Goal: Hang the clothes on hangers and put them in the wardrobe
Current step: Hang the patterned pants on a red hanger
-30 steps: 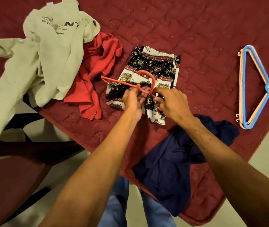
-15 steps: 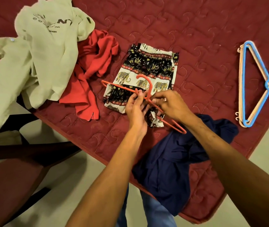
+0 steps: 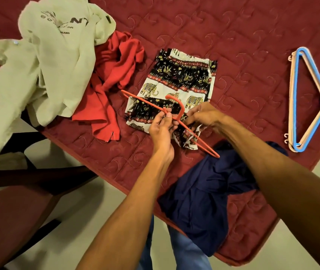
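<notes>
Hands meet in the middle of the head view, the only view here, over a red quilt (image 3: 233,32). The left hand (image 3: 160,127) pinches the orange hanger (image 3: 149,103) just under its hook, with thumb and fingers closed tight on the thin bar. The right hand (image 3: 204,115) has its fingers curled on a fold of the elephant pants (image 3: 182,80) right beside the hanger. The pants lie flat at 12 o'clock from the hands. A second ago the hanger's right arm was hidden by the hands; now its tip pokes out at 5 o'clock, and the hanger lies lower across the pants. I think this means the pants are nearly looped over the bar, so they may soon be ready for the wardrobe, which is not in sight. A blue cloth (image 3: 204,201) waits at 5 o'clock, a red cloth (image 3: 114,78) and a pale top (image 3: 48,61) at 10 o'clock, and spare hangers (image 3: 297,98) at 3 o'clock.
</notes>
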